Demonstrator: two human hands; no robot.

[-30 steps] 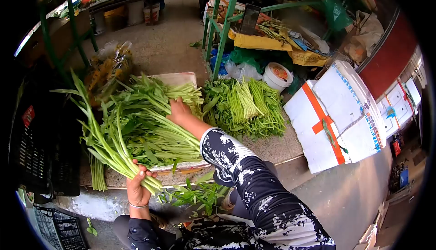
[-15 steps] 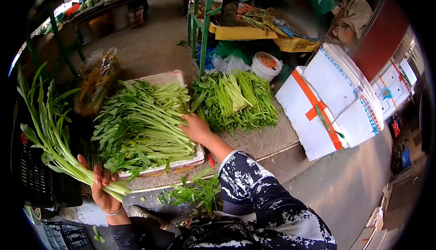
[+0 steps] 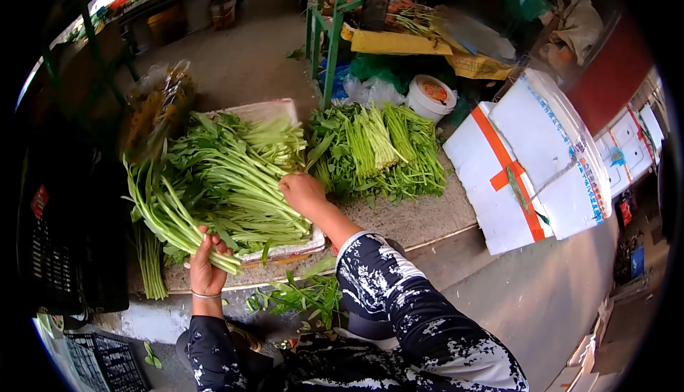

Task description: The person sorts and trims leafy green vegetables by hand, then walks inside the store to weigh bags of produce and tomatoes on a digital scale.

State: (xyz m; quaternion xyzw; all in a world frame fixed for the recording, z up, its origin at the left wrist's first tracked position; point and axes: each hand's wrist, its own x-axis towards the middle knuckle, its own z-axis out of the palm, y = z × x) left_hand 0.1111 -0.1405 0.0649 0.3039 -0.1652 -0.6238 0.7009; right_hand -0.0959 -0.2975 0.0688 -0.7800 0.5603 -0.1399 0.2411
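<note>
My left hand [image 3: 206, 267] is wrapped round the stems of a bunch of water spinach [image 3: 165, 210], its leaves pointing up and left. The bunch is at the front left edge of a large pile of water spinach [image 3: 239, 171], which lies on a white foam tray [image 3: 274, 112]. At the pile's right side, my right hand [image 3: 303, 194] has its fingers curled on the pale stem ends; the fingertips are partly hidden. A second heap of thinner-stemmed greens [image 3: 385, 150] lies to the right of that hand.
White foam boxes [image 3: 531, 160] with orange tape stand at the right. Behind the greens are a white bucket [image 3: 430, 98] and a green metal frame [image 3: 335, 43]. Black crates [image 3: 53, 249] stand at the left. Loose leaves [image 3: 303, 299] lie in front of the ledge [image 3: 420, 221].
My left hand has moved right and swung its bunch in from the left to the edge of the pile. My right hand stays at the stem ends, shifted slightly.
</note>
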